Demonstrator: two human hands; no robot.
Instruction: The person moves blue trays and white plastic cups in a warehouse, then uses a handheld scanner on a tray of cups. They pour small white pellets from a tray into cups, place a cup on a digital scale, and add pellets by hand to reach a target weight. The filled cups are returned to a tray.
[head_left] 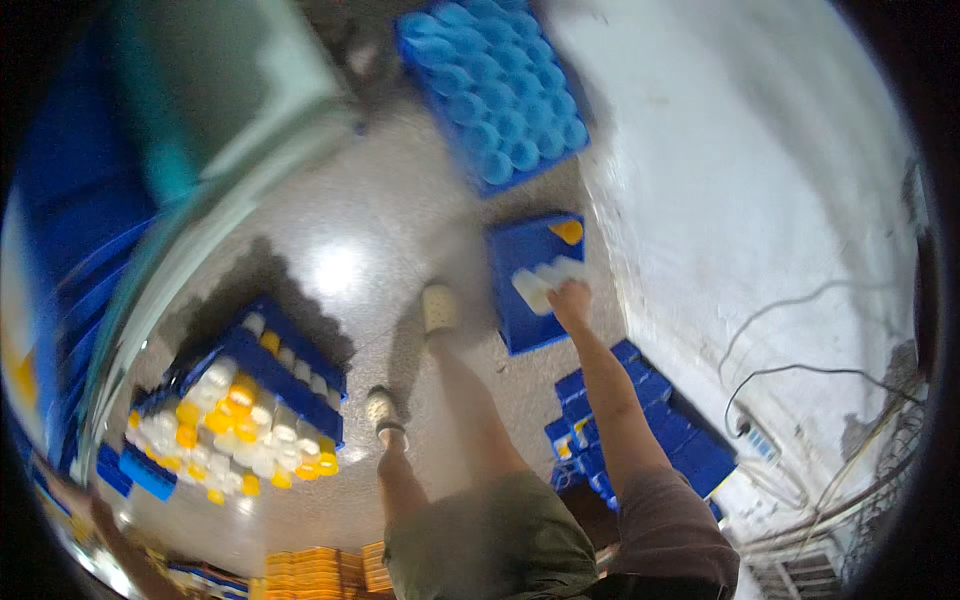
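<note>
My right hand (571,304) reaches down into a blue crate (527,329) on the floor ahead, its fingers closed at the near edge of a short row of white cup-like pieces (536,290). Blur hides how many of them it grips. A yellow piece (567,232) of similar kind lies in the crate's far right corner. At the far lower left, my left forearm (118,545) stretches out to a smeared left hand (72,496); its fingers cannot be made out. Close to that hand are blue containers and a heap of white and yellow pieces (240,420).
Beyond the crate stands a blue tray (487,188) of light-blue cups. Stacked blue boxes (690,450) sit right of my legs, by a white wall (740,180) with a power strip (762,443) and loose cables. Orange crates (312,573) are at the bottom; a pale cabinet (235,80) is upper left.
</note>
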